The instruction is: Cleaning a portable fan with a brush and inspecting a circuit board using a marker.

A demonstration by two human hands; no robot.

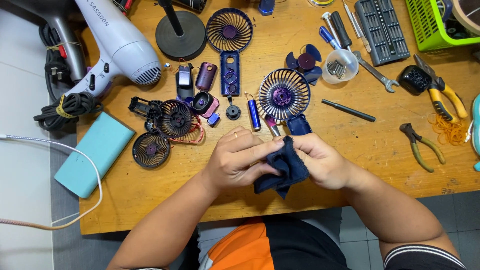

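Both hands [280, 160] pinch cloth [282, 170], perhaps near table edge [150, 222]

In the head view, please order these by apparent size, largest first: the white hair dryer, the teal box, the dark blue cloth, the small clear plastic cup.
1. White hair dryer, cut by the frame edge.
2. Teal box, close to the dryer, so this order is unsure.
3. Dark blue cloth, held by both hands and bunched up.
4. Small clear plastic cup, clearly smallest.

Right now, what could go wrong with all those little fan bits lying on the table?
1. The dark cloth that both hands, left and right, hold could brush the blue battery nearby and roll it away.
2. The small cup of screws might tip if bumped.
3. The thin red wires by the black fan grille could snag.
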